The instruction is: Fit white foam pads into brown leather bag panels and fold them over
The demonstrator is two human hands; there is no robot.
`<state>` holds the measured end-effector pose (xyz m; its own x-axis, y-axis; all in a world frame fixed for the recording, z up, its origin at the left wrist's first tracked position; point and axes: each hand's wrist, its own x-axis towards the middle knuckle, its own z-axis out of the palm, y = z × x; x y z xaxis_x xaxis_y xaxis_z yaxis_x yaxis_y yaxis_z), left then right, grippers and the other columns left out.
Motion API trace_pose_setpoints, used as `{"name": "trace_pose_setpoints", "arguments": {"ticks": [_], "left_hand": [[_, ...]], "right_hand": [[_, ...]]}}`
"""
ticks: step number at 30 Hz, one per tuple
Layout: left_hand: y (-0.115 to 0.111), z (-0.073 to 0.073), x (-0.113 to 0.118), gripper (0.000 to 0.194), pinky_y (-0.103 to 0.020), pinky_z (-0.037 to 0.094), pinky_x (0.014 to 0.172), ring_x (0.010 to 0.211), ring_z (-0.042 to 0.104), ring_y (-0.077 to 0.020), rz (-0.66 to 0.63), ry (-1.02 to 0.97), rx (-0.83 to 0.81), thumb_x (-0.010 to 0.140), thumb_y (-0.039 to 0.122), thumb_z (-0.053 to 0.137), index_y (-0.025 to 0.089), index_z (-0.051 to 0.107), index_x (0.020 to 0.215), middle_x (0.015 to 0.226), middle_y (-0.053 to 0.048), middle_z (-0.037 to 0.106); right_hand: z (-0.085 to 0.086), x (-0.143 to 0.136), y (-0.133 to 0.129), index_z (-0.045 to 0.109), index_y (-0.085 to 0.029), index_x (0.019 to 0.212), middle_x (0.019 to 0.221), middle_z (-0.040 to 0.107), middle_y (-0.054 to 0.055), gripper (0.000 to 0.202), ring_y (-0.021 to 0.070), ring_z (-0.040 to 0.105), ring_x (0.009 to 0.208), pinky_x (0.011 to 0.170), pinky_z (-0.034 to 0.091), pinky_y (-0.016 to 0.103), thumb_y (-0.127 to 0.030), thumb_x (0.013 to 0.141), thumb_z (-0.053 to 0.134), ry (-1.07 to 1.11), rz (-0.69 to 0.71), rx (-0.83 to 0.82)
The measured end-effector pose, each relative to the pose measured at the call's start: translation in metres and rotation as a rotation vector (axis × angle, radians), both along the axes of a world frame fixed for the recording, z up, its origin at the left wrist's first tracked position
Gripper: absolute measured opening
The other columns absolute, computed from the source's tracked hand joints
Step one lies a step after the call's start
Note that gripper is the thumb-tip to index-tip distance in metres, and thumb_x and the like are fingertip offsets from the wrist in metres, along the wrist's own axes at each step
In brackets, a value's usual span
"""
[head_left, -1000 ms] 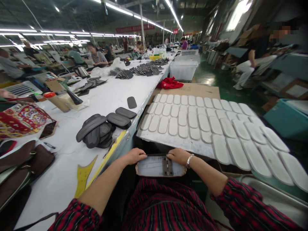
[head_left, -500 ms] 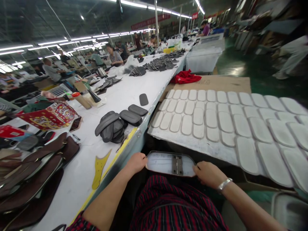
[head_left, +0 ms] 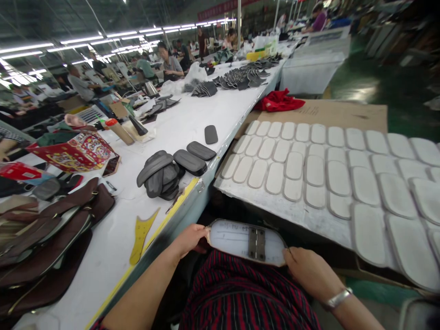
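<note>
Between my hands, just above my lap, is an oblong, pale, translucent hinged plate (head_left: 228,236) with a dark rim and faint handwriting. A metal hinge (head_left: 256,244) is fixed across it, right of its middle. My left hand (head_left: 192,238) pinches the left end, fingers closed. At the other end, my right hand (head_left: 307,268) is closed on the edge, with a metal bracelet at the wrist. To the left on the white table (head_left: 192,114) lies a heap of dark grey oblong pieces (head_left: 160,174). A yellow template (head_left: 140,233) lies close to the table's edge.
Rows of whitish oblong pieces (head_left: 338,176) cover a lower board on the right, with red cloth (head_left: 280,100) behind them. Brown bags (head_left: 51,243) and a red patterned box (head_left: 74,151) stand at left. Stacked dark pieces (head_left: 240,75) lie farther along; people sit beyond.
The plate has tilted, its right end now lower, and my right hand has shifted right and down with it. The whole view has turned slightly. Both hands keep their hold.
</note>
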<state>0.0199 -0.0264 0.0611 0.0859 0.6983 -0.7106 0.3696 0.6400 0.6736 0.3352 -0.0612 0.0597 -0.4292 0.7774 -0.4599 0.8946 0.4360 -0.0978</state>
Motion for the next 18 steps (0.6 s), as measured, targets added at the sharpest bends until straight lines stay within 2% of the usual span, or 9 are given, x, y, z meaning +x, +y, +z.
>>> {"name": "trace_pose_setpoints", "arguments": {"ticks": [3, 5, 6, 9, 11, 14, 16, 18], "left_hand": [[-0.002, -0.003, 0.001, 0.031, -0.029, 0.049, 0.056, 0.067, 0.056, -0.0166, -0.004, 0.035, 0.022, 0.073, 0.043, 0.046, 0.013, 0.056, 0.074, 0.068, -0.003, 0.059], [-0.005, -0.006, 0.003, 0.029, -0.029, 0.048, 0.054, 0.067, 0.055, -0.0172, -0.056, 0.127, 0.09, 0.076, 0.041, 0.043, 0.015, 0.053, 0.069, 0.066, -0.002, 0.056], [-0.006, -0.007, 0.003, 0.028, -0.028, 0.048, 0.053, 0.065, 0.055, -0.0168, -0.104, 0.195, 0.14, 0.077, 0.04, 0.04, 0.016, 0.05, 0.066, 0.064, -0.001, 0.054], [-0.009, -0.008, 0.005, 0.028, -0.025, 0.045, 0.055, 0.062, 0.053, -0.0153, -0.29, 0.435, 0.3, 0.082, 0.033, 0.031, 0.018, 0.044, 0.062, 0.061, -0.001, 0.05], [-0.01, -0.008, 0.004, 0.027, -0.025, 0.044, 0.056, 0.063, 0.053, -0.0156, -0.372, 0.523, 0.337, 0.082, 0.03, 0.029, 0.018, 0.043, 0.062, 0.061, -0.002, 0.051], [-0.009, -0.009, 0.001, 0.03, -0.023, 0.045, 0.053, 0.069, 0.056, -0.0172, -0.377, 0.408, 0.251, 0.083, 0.037, 0.03, 0.018, 0.047, 0.069, 0.069, -0.003, 0.054], [-0.008, -0.01, -0.001, 0.037, -0.022, 0.046, 0.051, 0.073, 0.058, -0.0181, -0.343, 0.303, 0.187, 0.082, 0.048, 0.03, 0.018, 0.05, 0.074, 0.073, -0.004, 0.056], [-0.007, -0.012, -0.001, 0.043, -0.023, 0.046, 0.051, 0.071, 0.059, -0.0186, -0.338, 0.305, 0.192, 0.08, 0.054, 0.031, 0.017, 0.052, 0.075, 0.073, -0.004, 0.058]], "right_hand": [[-0.007, 0.003, 0.0, 0.063, -0.011, 0.091, 0.086, 0.063, 0.014, 0.034, 0.0265, 0.061, 0.077, 0.064, 0.044, 0.035, -0.004, 0.08, 0.031, 0.043, -0.026, -0.029], [-0.015, 0.007, 0.0, 0.062, -0.011, 0.089, 0.086, 0.063, 0.014, 0.031, 0.0239, 0.061, 0.076, 0.064, 0.045, 0.033, -0.004, 0.08, 0.033, 0.14, -0.109, -0.062], [-0.019, 0.008, -0.001, 0.061, -0.012, 0.089, 0.085, 0.064, 0.014, 0.029, 0.0218, 0.062, 0.074, 0.062, 0.046, 0.03, -0.006, 0.081, 0.033, 0.211, -0.184, -0.104], [-0.028, 0.01, -0.003, 0.056, -0.014, 0.088, 0.083, 0.064, 0.013, 0.027, 0.0164, 0.063, 0.067, 0.054, 0.046, 0.022, -0.017, 0.087, 0.029, 0.469, -0.537, -0.355], [-0.03, 0.008, -0.004, 0.053, -0.015, 0.088, 0.081, 0.064, 0.012, 0.032, 0.0151, 0.064, 0.063, 0.049, 0.046, 0.021, -0.025, 0.09, 0.023, 0.568, -0.72, -0.486], [-0.028, 0.005, -0.005, 0.05, -0.015, 0.087, 0.077, 0.064, 0.011, 0.038, 0.0161, 0.064, 0.058, 0.043, 0.047, 0.021, -0.037, 0.091, 0.019, 0.647, -0.845, -0.579], [-0.026, 0.003, -0.006, 0.05, -0.014, 0.086, 0.075, 0.063, 0.01, 0.041, 0.0173, 0.064, 0.056, 0.042, 0.048, 0.023, -0.046, 0.089, 0.024, 0.72, -0.903, -0.625], [-0.024, 0.002, -0.007, 0.05, -0.014, 0.084, 0.073, 0.063, 0.009, 0.041, 0.0177, 0.064, 0.054, 0.041, 0.048, 0.024, -0.051, 0.085, 0.032, 0.746, -0.919, -0.598]]}}
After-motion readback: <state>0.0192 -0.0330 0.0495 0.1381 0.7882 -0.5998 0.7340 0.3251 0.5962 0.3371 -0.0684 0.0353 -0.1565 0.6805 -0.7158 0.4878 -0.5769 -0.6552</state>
